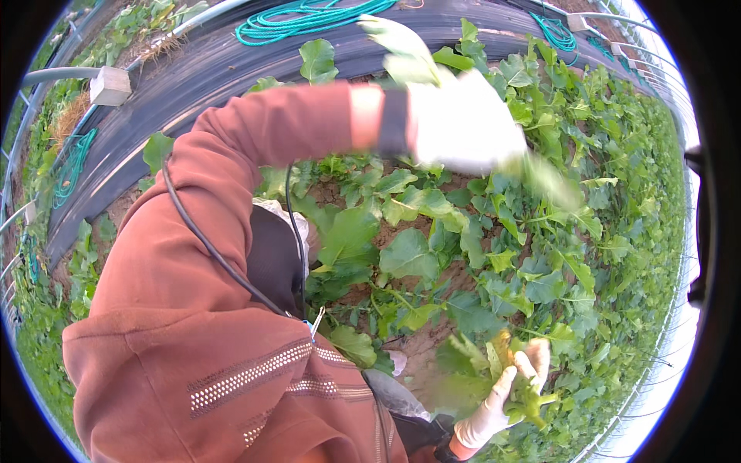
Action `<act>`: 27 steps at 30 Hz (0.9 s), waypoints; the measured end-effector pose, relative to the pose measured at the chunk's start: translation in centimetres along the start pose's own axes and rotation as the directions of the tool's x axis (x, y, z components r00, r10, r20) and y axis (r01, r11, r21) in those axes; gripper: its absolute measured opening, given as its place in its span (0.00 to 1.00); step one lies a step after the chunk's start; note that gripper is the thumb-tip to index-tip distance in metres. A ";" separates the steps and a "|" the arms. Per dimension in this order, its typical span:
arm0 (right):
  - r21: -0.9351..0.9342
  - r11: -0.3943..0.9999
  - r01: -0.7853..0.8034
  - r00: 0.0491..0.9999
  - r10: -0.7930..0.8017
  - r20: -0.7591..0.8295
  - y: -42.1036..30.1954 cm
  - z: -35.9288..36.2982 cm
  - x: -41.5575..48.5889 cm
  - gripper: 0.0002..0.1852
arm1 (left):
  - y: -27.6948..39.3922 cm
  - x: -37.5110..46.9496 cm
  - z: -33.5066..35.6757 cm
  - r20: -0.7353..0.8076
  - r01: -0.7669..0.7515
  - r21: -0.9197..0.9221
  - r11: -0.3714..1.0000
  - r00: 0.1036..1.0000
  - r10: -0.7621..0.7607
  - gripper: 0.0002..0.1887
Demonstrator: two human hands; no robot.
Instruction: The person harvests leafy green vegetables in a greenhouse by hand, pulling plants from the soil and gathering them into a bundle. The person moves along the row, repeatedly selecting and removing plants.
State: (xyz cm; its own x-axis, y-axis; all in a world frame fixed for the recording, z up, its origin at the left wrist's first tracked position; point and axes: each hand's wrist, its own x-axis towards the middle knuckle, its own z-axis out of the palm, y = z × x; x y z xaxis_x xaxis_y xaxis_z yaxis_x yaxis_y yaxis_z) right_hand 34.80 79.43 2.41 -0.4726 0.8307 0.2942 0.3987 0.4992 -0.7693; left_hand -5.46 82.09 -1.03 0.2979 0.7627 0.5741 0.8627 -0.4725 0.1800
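My left hand (469,124), in a white glove, is motion-blurred above the leafy plants. It appears closed on plucked leaves (408,52): pale green blades stick out past the wrist side, and a blurred green part extends beyond the fingers. Lower down, my right hand (503,393), also gloved in white, grips a bunch of green leaves (469,373) by the stalks. Stalk ends (538,405) protrude on the far side of that hand, and one leaf there is yellowed. Between the hands grow broad-leaved green plants (411,254), with brown soil showing through.
Dense leafy rows (625,231) fill the right side. Black plastic ground sheet (191,75) runs along the top and left, bearing coiled green rope (312,20). A pale block (110,87) sits at a metal frame pole. A dark cable (202,234) crosses my brown sleeve.
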 end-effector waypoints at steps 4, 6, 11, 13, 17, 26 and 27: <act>-0.226 0.948 0.223 0.964 -0.181 0.194 -1.8 -0.9 -0.9 0.11 | 16.1 3.2 -0.5 -0.142 -0.370 -0.322 0.871 0.929 0.342 0.13; 0.056 0.998 -0.039 0.998 0.042 -0.049 -2.8 -1.2 -2.6 0.18 | 20.7 4.5 -0.8 0.073 -0.135 -0.647 0.750 0.969 0.236 0.19; 0.547 0.802 -0.240 0.795 0.485 -0.363 -3.2 -3.4 -5.6 0.25 | 24.5 9.0 0.4 -0.076 -0.055 -0.963 0.264 0.995 -0.068 0.16; 0.652 0.748 -0.124 0.858 0.411 -0.309 -2.7 -4.1 -6.4 0.30 | 26.4 10.3 1.0 0.027 0.015 -0.997 -0.074 0.987 -0.159 0.12; 0.656 0.713 -0.248 0.888 0.437 -0.140 -1.3 -5.0 -7.1 0.38 | 28.4 12.5 2.5 0.189 0.108 -0.943 -0.314 0.952 -0.241 0.11; 0.264 0.857 -0.443 0.826 0.504 -0.251 2.1 -5.6 -1.0 0.31 | 16.8 14.0 14.2 0.137 0.102 -0.981 -0.167 0.968 -0.212 0.17; 0.183 0.866 -0.465 0.816 0.500 -0.289 2.6 -5.8 -0.5 0.32 | 11.8 12.1 16.5 0.102 0.084 -0.994 -0.075 0.954 -0.282 0.16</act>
State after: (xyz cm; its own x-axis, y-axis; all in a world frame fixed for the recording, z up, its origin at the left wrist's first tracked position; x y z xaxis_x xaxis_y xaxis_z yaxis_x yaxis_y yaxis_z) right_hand 40.62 81.78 3.53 0.0408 0.9990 0.0200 0.4215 0.0009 -0.9068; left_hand 15.08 92.97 -5.16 0.0830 0.9057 0.4157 -0.4452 -0.3395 0.8286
